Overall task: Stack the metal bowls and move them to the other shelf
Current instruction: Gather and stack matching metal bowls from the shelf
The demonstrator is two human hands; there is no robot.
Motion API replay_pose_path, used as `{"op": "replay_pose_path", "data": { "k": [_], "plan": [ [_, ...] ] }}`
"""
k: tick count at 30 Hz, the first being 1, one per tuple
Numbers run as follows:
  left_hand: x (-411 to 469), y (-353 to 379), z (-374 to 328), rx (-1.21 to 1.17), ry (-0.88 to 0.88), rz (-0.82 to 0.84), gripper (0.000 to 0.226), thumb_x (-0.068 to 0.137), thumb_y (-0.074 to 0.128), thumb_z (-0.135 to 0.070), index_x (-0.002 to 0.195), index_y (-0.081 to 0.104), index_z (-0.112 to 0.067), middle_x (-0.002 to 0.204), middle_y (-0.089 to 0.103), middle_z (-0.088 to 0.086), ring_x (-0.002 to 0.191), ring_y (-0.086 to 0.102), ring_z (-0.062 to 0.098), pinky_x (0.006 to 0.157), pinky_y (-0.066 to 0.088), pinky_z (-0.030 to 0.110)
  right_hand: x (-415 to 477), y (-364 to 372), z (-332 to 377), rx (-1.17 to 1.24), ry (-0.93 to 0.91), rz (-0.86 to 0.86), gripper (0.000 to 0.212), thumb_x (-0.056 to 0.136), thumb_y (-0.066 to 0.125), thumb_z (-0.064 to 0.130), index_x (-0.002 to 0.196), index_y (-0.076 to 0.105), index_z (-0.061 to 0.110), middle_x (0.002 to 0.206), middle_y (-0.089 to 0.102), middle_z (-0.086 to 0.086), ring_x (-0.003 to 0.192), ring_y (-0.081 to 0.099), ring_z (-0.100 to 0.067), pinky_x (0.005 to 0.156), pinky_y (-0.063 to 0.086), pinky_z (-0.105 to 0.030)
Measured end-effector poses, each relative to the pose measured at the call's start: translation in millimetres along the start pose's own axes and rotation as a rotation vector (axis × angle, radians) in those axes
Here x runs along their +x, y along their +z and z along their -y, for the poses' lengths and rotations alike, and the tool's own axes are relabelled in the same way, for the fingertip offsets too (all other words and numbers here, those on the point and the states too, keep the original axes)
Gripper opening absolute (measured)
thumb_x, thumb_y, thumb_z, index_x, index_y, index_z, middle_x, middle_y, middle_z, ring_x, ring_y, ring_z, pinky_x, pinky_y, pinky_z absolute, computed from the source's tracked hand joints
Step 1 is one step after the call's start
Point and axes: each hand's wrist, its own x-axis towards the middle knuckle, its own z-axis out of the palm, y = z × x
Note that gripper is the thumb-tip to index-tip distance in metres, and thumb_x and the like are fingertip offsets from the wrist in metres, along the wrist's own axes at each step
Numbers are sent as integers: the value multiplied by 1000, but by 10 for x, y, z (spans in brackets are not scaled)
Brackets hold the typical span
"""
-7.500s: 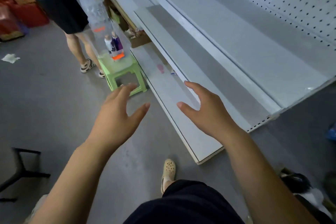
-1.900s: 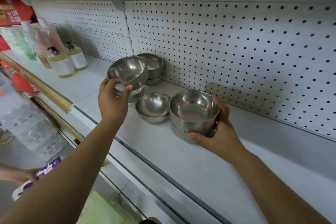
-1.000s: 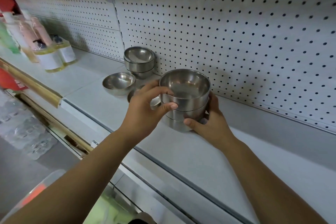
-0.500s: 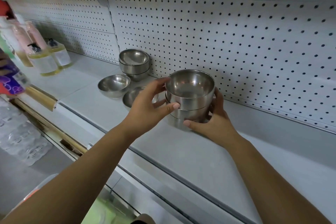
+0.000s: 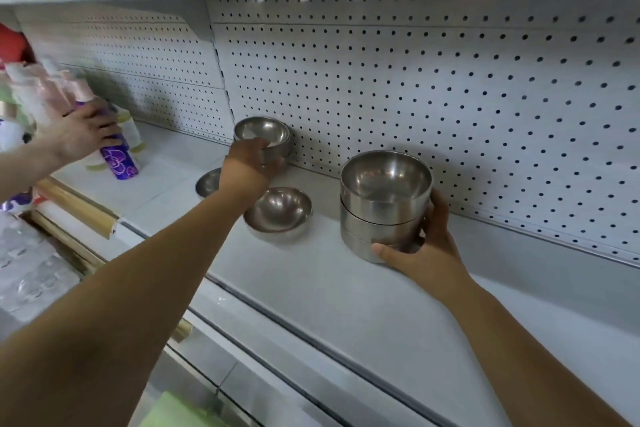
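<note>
1. On the shelf [image 5: 346, 291], the right stack [image 5: 384, 208] of bowls stands near the pegboard [image 5: 450, 97].
2. Left of it lies a single bowl [image 5: 278, 213]; farther left, another bowl [image 5: 207, 182] (half hidden).
3. Behind those, the back stack [image 5: 265, 133] stands just before the pegboard.
</note>
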Motion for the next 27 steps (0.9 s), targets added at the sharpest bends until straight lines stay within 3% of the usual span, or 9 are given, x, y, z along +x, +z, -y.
{"op": "replay_pose_path", "data": {
  "k": [2,4,7,11,15,21,24,27],
  "plan": [
    [177,36,95,128,-4,55,52,94,67,-39,139,58,-14,135,62,15,118,59,34,98,49,41,-10,11,17,6,7,-3,130,61,100,27,151,10,52,144,47,19,126,59,-8,97,58,-29],
    [315,73,140,243,1,83,52,96,64,-43,140,57,-15,133,62,16,119,59,36,98,49,41,-8,29,36,-10,10,2,134,54,99,40,150,7,56,141,48,24,127,60,-9,101,57,-42],
    [452,137,191,378,20,131,54,97,56,-52,136,58,-15,124,66,18,111,61,37,93,49,41,3,29,13,-7,21,8,135,51,97,51,148,3,61,130,44,46,129,57,-4,103,56,-44],
    [626,217,321,503,32,159,38,102,48,-36,132,64,-18,122,68,17,111,62,37,94,49,41,4,26,0,-6,15,0,135,52,98,51,149,4,60,130,47,45,131,55,-3,104,55,-43],
    [691,318,443,339,-1,107,32,99,51,-12,123,71,-22,116,69,13,107,63,37,93,53,44,3,37,-4,10,-3,-4,130,54,99,45,146,9,65,137,50,34,130,57,-4,102,56,-43],
    [727,308,432,266,64,17,25,95,59,-9,106,79,-19,108,74,13,102,65,38,91,52,40,9,37,-38,9,3,-16,126,56,101,36,138,12,73,126,52,42,124,59,1,100,58,-41],
    [739,248,406,217,83,2,14,84,76,-11,98,79,-15,100,75,12,98,66,37,87,50,38,21,42,-42,9,5,-7,127,58,101,33,142,13,69,125,52,42,123,60,4,100,58,-40],
    [780,202,441,108,91,-3,19,78,83,-17,97,80,-17,100,76,10,98,67,33,87,51,37,13,47,-32,-9,3,-5,125,61,100,32,141,12,68,126,52,43,120,60,7,99,59,-36]
  ]
}}
